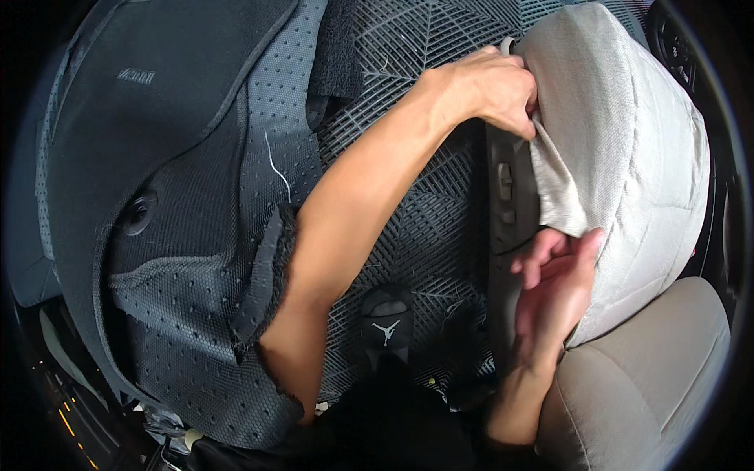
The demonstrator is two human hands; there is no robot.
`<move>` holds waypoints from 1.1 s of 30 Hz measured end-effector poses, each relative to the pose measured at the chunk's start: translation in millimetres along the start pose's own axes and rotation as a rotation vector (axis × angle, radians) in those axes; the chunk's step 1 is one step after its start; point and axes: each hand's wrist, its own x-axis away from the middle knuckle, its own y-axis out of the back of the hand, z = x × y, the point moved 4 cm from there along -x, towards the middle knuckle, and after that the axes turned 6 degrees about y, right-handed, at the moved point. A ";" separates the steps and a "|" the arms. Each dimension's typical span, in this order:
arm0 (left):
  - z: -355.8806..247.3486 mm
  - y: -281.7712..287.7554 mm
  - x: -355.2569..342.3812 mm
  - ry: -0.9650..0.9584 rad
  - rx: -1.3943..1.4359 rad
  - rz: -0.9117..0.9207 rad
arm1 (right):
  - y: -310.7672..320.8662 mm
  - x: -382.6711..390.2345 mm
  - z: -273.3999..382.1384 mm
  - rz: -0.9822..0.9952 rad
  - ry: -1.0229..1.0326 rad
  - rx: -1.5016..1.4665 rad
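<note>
Where ribbed floor mat (424, 212) lies, hands (503, 86) grip seat cover (620, 149).

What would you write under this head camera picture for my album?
Left hand pinches the grey cover on a car seat; right hand rests at its lower edge by the black side panel.

A car interior is showing here: a grey fabric seat (628, 157) is filling the view from one to five o'clock, a ribbed rubber floor mat (424, 212) is lying at centre, and dark perforated upholstery (188, 235) is spreading toward nine o'clock.
</note>
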 end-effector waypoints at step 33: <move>-16.1 -28.8 38.5 -0.172 0.414 -0.579 | 7.2 12.6 -52.5 0.215 -0.173 0.273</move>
